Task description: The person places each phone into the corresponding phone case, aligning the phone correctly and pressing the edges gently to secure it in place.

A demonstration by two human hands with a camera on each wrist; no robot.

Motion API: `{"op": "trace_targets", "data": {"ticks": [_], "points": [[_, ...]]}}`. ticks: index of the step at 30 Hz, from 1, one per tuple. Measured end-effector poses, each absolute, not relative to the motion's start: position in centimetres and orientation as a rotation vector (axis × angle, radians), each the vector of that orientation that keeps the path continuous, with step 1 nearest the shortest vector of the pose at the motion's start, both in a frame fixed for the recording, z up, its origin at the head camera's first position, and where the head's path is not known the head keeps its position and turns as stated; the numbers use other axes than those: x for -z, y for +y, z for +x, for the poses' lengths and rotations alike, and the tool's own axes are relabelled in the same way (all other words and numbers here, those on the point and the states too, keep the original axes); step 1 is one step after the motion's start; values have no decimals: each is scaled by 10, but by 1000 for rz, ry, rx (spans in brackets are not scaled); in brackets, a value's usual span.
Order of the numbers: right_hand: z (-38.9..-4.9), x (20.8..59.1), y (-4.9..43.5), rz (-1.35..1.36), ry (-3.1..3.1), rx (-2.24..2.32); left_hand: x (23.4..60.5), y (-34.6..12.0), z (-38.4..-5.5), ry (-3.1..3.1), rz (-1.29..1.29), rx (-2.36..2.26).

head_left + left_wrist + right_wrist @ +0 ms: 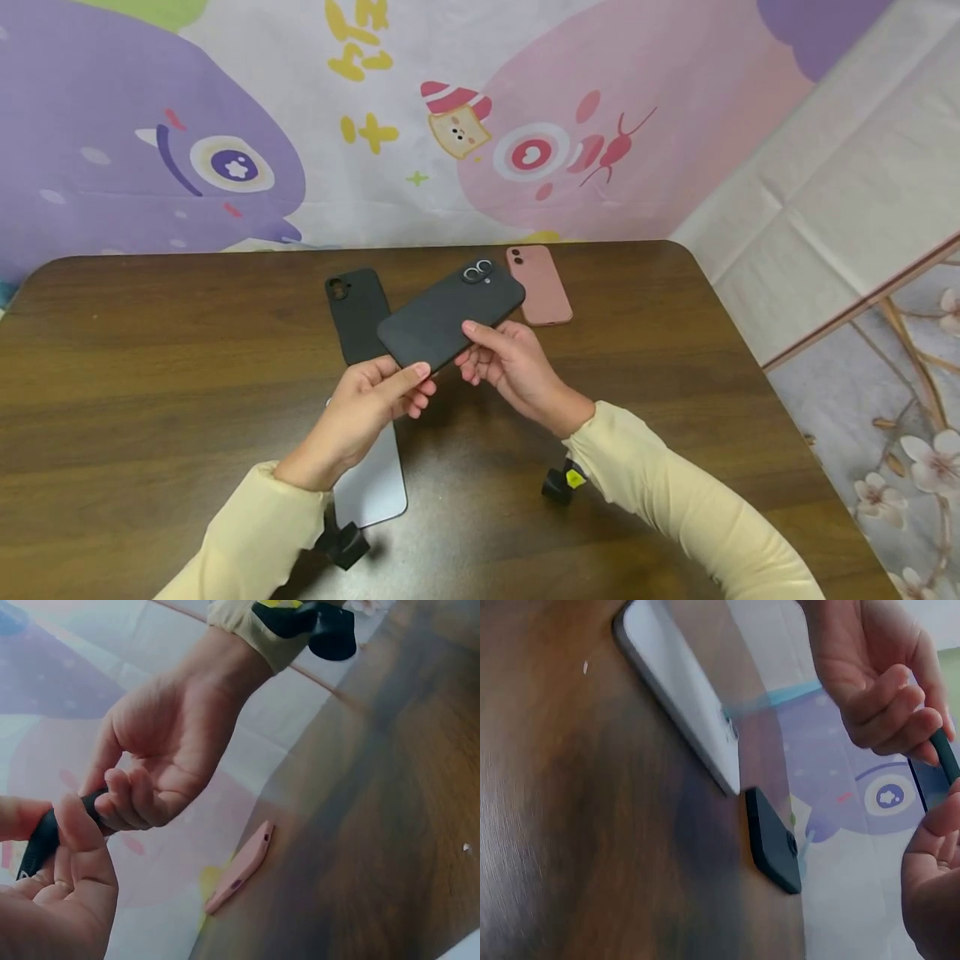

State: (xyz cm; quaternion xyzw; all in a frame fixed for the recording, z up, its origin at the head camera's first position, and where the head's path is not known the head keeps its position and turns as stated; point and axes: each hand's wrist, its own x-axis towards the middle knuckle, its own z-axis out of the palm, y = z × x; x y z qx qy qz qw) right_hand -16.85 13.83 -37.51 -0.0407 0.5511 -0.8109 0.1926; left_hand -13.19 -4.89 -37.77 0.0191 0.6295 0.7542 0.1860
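Both hands hold up a black phone (450, 315), tilted with its back and two ringed camera lenses facing up in the head view. My left hand (363, 412) pinches its lower left corner, thumb on top and fingers beneath. Along the near long edge, my right hand (517, 367) grips it between thumb and curled fingers. Behind and left of it lies a black phone case (356, 312), partly covered by the held phone. Under my left hand and forearm is a silver-white phone (375, 483), partly hidden. A pink phone case (543, 287) lies beyond the right hand.
All of this is on a brown wooden table (187, 358) with rounded far corners. A cartoon-printed cloth (405, 200) hangs at its far edge, and a pale floral panel (885, 400) stands on the right. Black wrist cameras (348, 546) hang below the sleeves.
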Motion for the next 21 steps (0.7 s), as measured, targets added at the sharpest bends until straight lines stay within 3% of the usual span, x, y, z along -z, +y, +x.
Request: {"op": "trace_targets", "data": {"ticks": [21], "points": [[-169, 370, 142, -116, 1529, 2385, 376, -56, -133, 1768, 3, -2280]]}}
